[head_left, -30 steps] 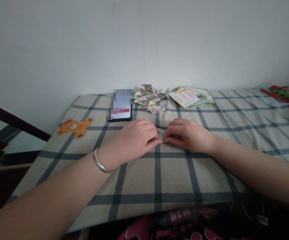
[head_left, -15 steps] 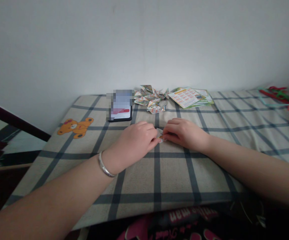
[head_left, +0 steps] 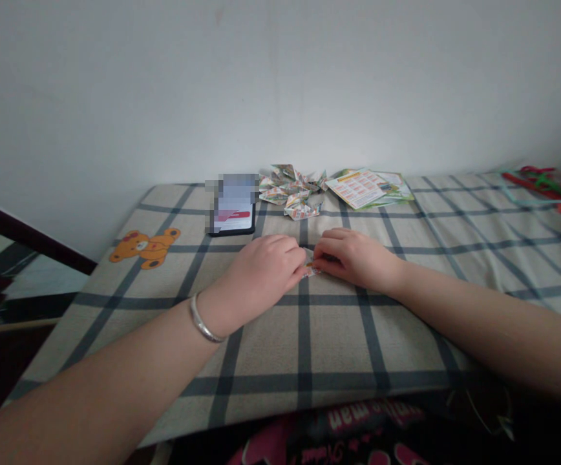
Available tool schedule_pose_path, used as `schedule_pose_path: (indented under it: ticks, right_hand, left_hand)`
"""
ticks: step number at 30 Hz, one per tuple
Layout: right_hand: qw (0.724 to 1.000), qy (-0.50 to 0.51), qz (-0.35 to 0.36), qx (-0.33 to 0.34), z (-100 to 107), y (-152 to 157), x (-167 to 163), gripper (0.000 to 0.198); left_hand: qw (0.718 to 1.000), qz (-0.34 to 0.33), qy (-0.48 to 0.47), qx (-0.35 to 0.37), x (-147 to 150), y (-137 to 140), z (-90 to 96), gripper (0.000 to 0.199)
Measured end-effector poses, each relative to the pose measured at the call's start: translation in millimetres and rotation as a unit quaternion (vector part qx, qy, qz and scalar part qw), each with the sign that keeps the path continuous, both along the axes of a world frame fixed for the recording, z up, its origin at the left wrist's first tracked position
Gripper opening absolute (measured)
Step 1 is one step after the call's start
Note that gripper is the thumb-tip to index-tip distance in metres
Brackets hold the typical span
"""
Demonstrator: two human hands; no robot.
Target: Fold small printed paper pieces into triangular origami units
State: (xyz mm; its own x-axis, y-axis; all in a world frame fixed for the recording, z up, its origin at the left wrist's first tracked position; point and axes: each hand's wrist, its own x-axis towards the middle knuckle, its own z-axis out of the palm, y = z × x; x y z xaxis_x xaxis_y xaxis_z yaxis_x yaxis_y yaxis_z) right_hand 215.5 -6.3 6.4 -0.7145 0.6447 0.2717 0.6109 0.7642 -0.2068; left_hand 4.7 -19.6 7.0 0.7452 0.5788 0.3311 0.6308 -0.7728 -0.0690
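A small folded piece of printed paper [head_left: 311, 271] lies low over the checked cloth, mostly covered by my fingers. My left hand [head_left: 271, 268], with a silver bangle [head_left: 205, 320] at the wrist, is closed on the paper's left side. From the right, my right hand [head_left: 353, 258] pinches the same paper between thumb and curled fingers. Beyond the hands sits a cluster of folded printed-paper pieces [head_left: 293, 190] with pointed corners. To their right, flat printed sheets [head_left: 358, 188] overlap in a stack.
A phone [head_left: 234, 213] with a lit, partly blurred screen lies left of the folded papers. The checked tablecloth [head_left: 261, 361] carries a flat orange bear figure [head_left: 147, 247] at left. Red, green and pale blue straps [head_left: 547, 187] lie at far right. A white wall [head_left: 280, 84] stands behind.
My right fingers have shifted slightly on the folded paper, and a bit more of its printed lower edge shows. Both hands stay in nearly the same place.
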Motion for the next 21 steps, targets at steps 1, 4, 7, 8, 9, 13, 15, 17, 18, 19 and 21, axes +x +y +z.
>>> schedule_pose_path:
  ticks: [1, 4, 7, 8, 9, 13, 15, 17, 18, 19, 21]
  right_hand:
    - [1.0, 0.0, 0.0, -0.001, -0.3, -0.2, 0.1, 0.014]
    - [1.0, 0.003, -0.001, 0.002, -1.2, -0.9, 0.3, 0.015]
    - [1.0, 0.005, -0.009, 0.01, -2.3, -1.4, 0.1, 0.014]
    - [1.0, 0.004, -0.013, 0.013, -2.5, -1.5, -0.1, 0.013]
    - [1.0, 0.004, -0.016, 0.015, -2.7, -1.6, -0.4, 0.012]
    - [0.999, 0.001, -0.03, 0.017, -2.7, -2.0, -1.4, 0.012]
    - [0.999, -0.002, -0.033, 0.018, -2.4, -2.1, -1.5, 0.012]
    - [0.999, -0.003, -0.034, 0.02, -2.2, -2.2, -1.2, 0.012]
    - [0.999, -0.003, -0.035, 0.02, -2.1, -2.2, -0.9, 0.011]
    - [0.999, -0.003, -0.034, 0.02, -2.0, -2.3, -0.7, 0.011]
    - [0.999, -0.003, -0.033, 0.018, -2.0, -2.4, -0.3, 0.011]
  left_hand:
    - [1.0, 0.0, 0.002, 0.003, 0.0, 0.3, -0.4, 0.019]
    - [1.0, 0.0, 0.005, -0.003, -0.7, 2.2, -1.3, 0.02]
    - [1.0, -0.006, 0.003, -0.014, -2.1, 5.7, -2.0, 0.02]
    - [1.0, -0.01, 0.002, -0.018, -2.6, 7.0, -2.3, 0.02]
    - [1.0, -0.014, -0.001, -0.023, -3.1, 8.2, -2.6, 0.02]
    - [0.999, -0.024, -0.009, -0.026, -3.9, 10.2, -3.2, 0.021]
    - [0.999, -0.03, -0.013, -0.02, -3.4, 9.3, -3.1, 0.018]
    - [0.999, -0.036, -0.018, -0.016, -2.8, 8.0, -3.0, 0.013]
    - [0.999, -0.04, -0.019, -0.016, -2.7, 7.6, -3.1, 0.012]
    - [0.999, -0.044, -0.018, -0.016, -2.8, 7.4, -3.4, 0.01]
    - [0.998, -0.064, -0.014, -0.021, -3.8, 8.4, -4.7, 0.011]
